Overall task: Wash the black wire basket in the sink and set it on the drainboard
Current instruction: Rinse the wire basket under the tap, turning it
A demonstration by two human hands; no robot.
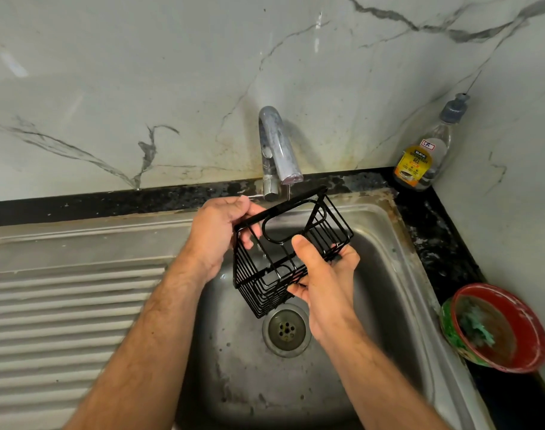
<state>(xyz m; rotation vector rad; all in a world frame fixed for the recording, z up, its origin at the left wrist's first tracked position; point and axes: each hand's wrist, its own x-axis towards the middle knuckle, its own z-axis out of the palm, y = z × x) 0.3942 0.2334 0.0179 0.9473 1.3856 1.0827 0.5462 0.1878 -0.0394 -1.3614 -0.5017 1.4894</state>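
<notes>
Stainless ribbed drainboard (66, 305) is seen at far left, level with the sink rim and not yet used. Next right, the left hand (221, 234) is curled round the upper left corner of the black wire basket (283, 256), fingers wrapped over the top rim bar, thumb side hidden. The basket is held tilted over the sink bowl (386, 243), above the drain strainer (286, 330) and clear of it, just below the tap spout (280, 150); a thin stream appears to be running onto the rim and droplets are seen inside the wires. The right hand (324, 274) is cupped under the basket's right lower side, thumb laid up along the front wires, fingers partly hidden behind them, so a light hold rather than a tight clamp is judged. The basket is judged light, stiff and not fragile; coated wire is likely slippery when wet, and thin wires may catch fingers. The best hold is judged to be the thick top rim bar or a corner, with the base supported for the carry leftward. Further right, a dishwash gel bottle (423, 156) stands on the black counter (435, 231), and a red bowl (497, 327) holding something green, blurred, is set near the sink edge.
</notes>
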